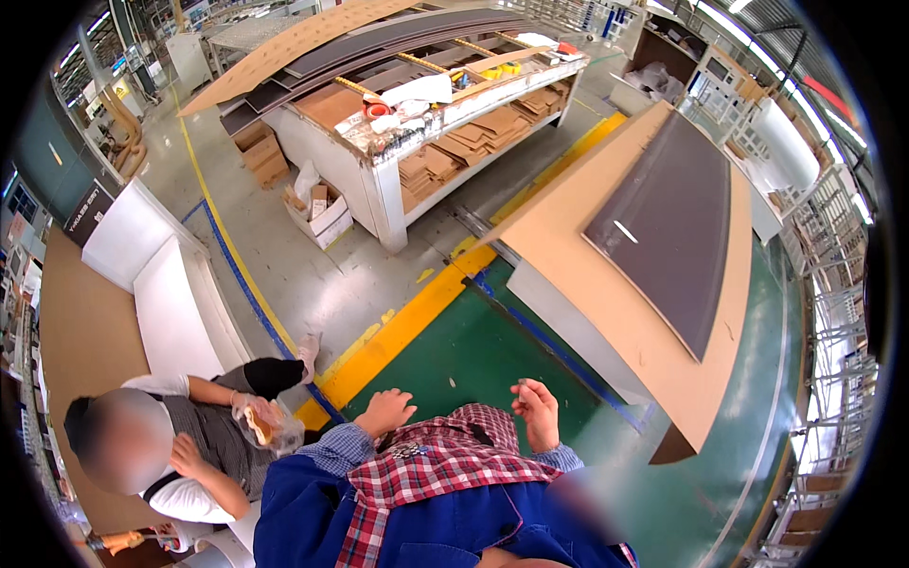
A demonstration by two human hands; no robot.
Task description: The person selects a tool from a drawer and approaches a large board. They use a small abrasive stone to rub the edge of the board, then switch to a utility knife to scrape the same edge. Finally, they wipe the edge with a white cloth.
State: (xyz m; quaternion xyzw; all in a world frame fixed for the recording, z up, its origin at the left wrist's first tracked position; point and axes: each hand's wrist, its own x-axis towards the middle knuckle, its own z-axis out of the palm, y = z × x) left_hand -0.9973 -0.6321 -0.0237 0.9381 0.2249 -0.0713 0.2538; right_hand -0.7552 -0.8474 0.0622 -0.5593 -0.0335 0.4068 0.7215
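Note:
My left hand [386, 413] is over the red checked apron [431, 469] at my front, its fingers loosely stretched out and nothing visible in them. On the other side, my right hand [538, 415] is raised with its fingers curled in toward the thumb. Something small and greyish shows at those fingertips, too small to name. Both hands are apart from the workbench and the panels. Nearest to my right hand is the edge of a large cardboard sheet [559, 241], which bears a dark flat panel [668, 227].
At the left a seated person [213, 431] holds bread in a clear plastic bag [270, 426]. A white workbench [331, 170] ahead carries dark panels, tape rolls and cardboard pieces. An open carton [322, 220] stands on the floor beside it. Yellow and blue lines cross the green floor [445, 355].

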